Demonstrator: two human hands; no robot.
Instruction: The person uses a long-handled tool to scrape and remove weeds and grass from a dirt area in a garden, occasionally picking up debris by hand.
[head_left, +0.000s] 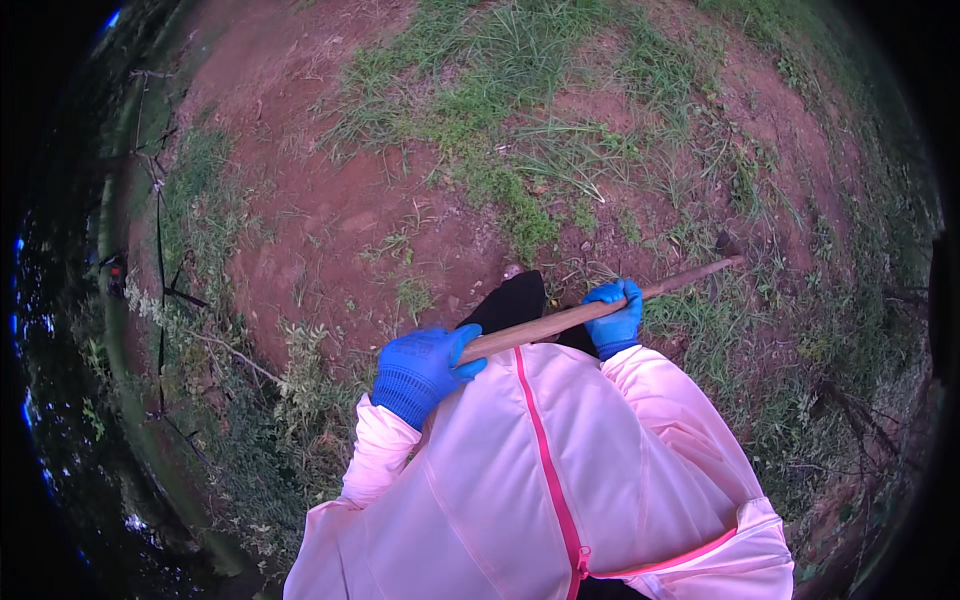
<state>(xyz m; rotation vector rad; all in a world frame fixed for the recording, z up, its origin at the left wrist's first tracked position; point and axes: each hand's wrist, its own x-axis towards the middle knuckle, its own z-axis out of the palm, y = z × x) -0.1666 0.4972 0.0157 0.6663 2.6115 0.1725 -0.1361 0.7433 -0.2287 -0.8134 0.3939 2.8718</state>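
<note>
Both my hands wear blue knitted work gloves and are closed on one long wooden tool handle (551, 323), held slanting across my front. My left hand (420, 367) grips its near end, at waist height. Further along the shaft, my right hand (616, 313) wraps around the wood. The far end of the handle reaches out to the right, low over the grass; a dark piece (724, 241), seemingly the tool's metal head, shows there, too small and dim to name exactly. My fingertips are partly hidden behind the handle.
Reddish bare soil (315, 210) lies ahead and to the left. Tufts of green grass (517, 67) spread ahead and right. A leafy shrub (300, 375) with a thin branch stands at my left, near dark cords or stems (160, 247). Dry twigs (862, 420) lie at the far right.
</note>
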